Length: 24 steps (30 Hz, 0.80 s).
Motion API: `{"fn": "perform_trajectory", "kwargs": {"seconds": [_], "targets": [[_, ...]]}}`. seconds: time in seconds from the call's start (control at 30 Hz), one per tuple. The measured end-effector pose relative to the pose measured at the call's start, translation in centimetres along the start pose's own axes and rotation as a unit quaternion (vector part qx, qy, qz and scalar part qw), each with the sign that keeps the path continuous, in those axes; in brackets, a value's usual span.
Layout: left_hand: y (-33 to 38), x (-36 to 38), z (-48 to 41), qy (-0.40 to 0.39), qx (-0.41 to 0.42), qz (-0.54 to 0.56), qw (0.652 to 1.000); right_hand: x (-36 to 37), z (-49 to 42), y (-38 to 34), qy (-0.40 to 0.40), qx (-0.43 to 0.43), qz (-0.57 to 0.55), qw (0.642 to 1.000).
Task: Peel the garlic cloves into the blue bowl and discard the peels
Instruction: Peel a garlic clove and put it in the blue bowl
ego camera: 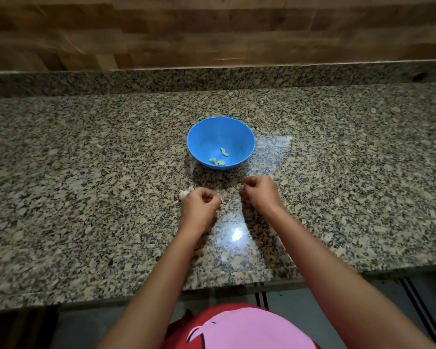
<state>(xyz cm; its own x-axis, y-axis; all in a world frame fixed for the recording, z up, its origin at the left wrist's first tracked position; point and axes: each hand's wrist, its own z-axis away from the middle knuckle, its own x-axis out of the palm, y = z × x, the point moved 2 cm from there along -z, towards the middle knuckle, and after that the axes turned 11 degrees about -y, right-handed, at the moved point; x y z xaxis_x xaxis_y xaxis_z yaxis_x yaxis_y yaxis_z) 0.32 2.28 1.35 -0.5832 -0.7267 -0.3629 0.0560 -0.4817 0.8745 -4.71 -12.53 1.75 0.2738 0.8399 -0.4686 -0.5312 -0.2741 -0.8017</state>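
A blue bowl (202, 137) stands on the granite counter with a few peeled garlic cloves (224, 152) in its bottom. Just in front of it both hands hover low over the counter. My left hand (199, 205) has its fingers curled, and something small and pale shows at its fingertips; what it is I cannot tell. A whitish garlic bulb (183, 194) lies on the counter right beside its far left side. My right hand (259, 191) is curled too, its fingertips pinched together at its left side. Thin pale peels (226, 206) lie between the hands.
The speckled granite counter (86, 185) runs left to right, with a raised granite lip and a wooden wall (212, 34) behind it. Its front edge (111, 298) is close to my body. A bright light reflection sits on the stone between my forearms.
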Motion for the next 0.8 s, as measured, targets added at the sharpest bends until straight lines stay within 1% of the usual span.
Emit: {"fn": "perform_trajectory", "kwargs": {"seconds": [0.1,0.2,0.27,0.3,0.37,0.43,0.5,0.57,0.67,0.7,0.8], "targets": [[-0.8,-0.9,0.6,0.023,-0.009,0.03,0.999,0.5,2.4,0.0,0.008,-0.043,0.051,0.998],[-1.8,-1.5,1.5,0.04,-0.018,0.048,0.998,2.6,5.3,0.8,-0.039,-0.117,0.13,0.984],[-2.4,-1.4,2.2,0.051,-0.019,0.052,0.997,4.5,6.2,1.7,-0.078,-0.154,0.214,0.962],[-2.7,-1.4,2.5,0.065,-0.02,0.055,0.996,5.4,6.1,2.1,-0.089,-0.164,0.272,0.944],[-3.1,-1.5,3.1,0.1,-0.025,0.072,0.992,6.8,5.2,2.5,-0.09,-0.177,0.373,0.907],[-3.4,-1.8,3.5,0.126,-0.036,0.111,0.985,7.5,3.8,1.9,-0.073,-0.187,0.42,0.885],[-3.7,-1.9,3.7,0.133,-0.05,0.134,0.981,7.8,2.3,1.0,-0.075,-0.196,0.415,0.885],[-3.9,-1.7,3.9,0.129,-0.055,0.129,0.982,7.8,2.1,0.8,-0.084,-0.21,0.398,0.889],[-4.1,-1.2,4.3,0.115,-0.053,0.113,0.986,6.9,4.2,1.8,-0.077,-0.256,0.321,0.909],[-4.1,-1.0,4.5,0.116,-0.054,0.119,0.985,6.6,5.3,2.2,-0.082,-0.26,0.317,0.908],[-3.7,-0.4,5.2,0.122,-0.053,0.169,0.977,5.8,7.7,3.0,-0.084,-0.293,0.358,0.882]]}}
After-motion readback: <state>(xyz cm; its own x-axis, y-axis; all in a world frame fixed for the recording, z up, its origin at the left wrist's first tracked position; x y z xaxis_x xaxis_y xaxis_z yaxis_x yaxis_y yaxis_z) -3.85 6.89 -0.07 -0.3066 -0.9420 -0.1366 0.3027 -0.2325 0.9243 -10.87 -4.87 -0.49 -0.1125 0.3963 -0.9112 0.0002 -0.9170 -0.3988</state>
